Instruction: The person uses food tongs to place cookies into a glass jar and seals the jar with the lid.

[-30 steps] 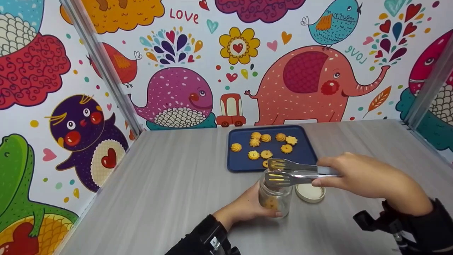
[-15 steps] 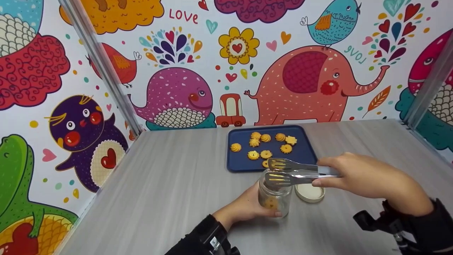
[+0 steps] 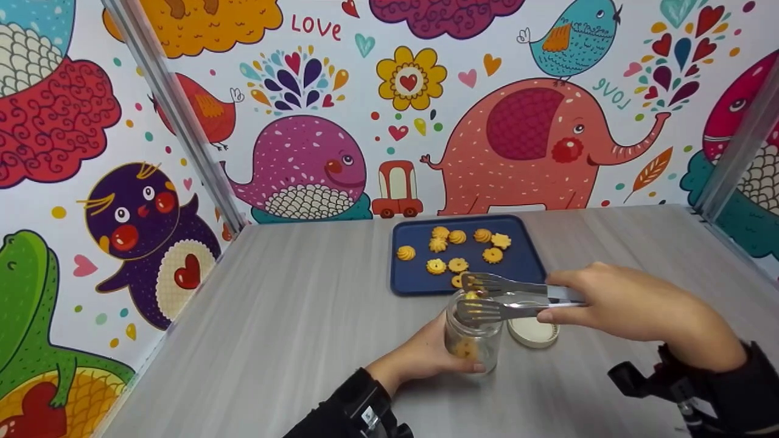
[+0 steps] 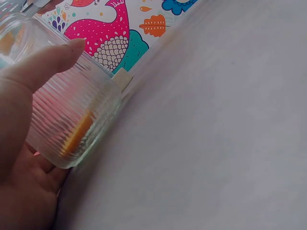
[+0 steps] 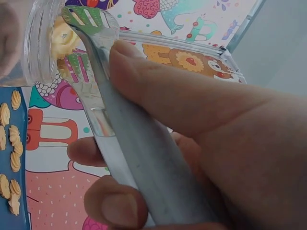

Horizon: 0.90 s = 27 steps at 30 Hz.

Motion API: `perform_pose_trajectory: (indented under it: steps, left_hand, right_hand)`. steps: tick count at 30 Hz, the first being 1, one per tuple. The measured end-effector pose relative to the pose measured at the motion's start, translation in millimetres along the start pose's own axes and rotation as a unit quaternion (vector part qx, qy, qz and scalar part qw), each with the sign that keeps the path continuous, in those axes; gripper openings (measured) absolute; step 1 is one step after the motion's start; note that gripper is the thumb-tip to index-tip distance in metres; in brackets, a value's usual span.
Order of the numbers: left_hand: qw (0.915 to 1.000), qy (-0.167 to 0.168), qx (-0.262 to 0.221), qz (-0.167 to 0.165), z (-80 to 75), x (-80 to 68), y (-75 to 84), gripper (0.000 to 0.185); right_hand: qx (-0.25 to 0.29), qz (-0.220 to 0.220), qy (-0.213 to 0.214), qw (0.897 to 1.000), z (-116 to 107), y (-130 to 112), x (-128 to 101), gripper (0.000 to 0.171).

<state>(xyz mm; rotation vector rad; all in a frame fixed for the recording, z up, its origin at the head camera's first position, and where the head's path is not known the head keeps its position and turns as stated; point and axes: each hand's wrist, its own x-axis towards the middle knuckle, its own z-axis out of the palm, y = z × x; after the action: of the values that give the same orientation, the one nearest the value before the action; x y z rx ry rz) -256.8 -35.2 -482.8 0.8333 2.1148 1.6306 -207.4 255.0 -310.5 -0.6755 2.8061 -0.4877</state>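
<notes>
I see my left hand (image 3: 426, 356) wrapped around a clear, ribbed glass jar (image 3: 473, 333) standing upright on the grey wood-grain desk (image 3: 292, 328), near its front edge; one yellow cookie (image 4: 76, 136) lies at the jar's bottom. My right hand (image 3: 621, 301) grips shiny metal tongs (image 3: 505, 297) with slotted, spatula-shaped tips held over the jar's mouth. A round, pale lid (image 3: 534, 331) lies flat just right of the jar. Behind it, toward the desk's back edge, a dark blue rectangular tray (image 3: 523, 264) with rounded corners carries swirled and flower-shaped yellow cookies (image 3: 457, 249). Compared with half a second ago, a cookie now shows at the jar's mouth between the tong tips, while both hands have stayed put. The cartoon wall reads "LOVE" (image 3: 316, 27) in red.
</notes>
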Motion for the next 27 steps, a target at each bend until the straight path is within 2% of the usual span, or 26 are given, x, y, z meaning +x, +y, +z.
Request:
perform_pose_trajectory:
  steps: [9,13,16,20,27]
  left_hand:
    - [0.9999,-0.002,-0.011,-0.006,-0.4,-0.1,0.1,0.095]
    - [0.9999,0.002,-0.011,-0.002,0.1,-0.5,0.3,0.083]
    - [0.9999,0.010,-0.006,0.001,0.9,-1.2,0.5,0.075]
    - [0.9999,0.015,-0.001,0.003,1.9,-1.9,1.5,0.073]
    - [0.9999,0.015,-0.003,0.002,2.8,-2.0,2.5,0.073]
  right_hand:
    - [0.009,-0.001,0.004,1.000,-1,0,0,0.059]
    - [0.012,-0.004,0.025,1.000,-3,5,3,0.059]
    - [0.011,0.015,0.053,0.998,-5,11,6,0.066]
    - [0.009,0.059,0.088,0.994,-6,20,14,0.080]
    - [0.024,0.084,0.130,0.988,-1,38,28,0.076]
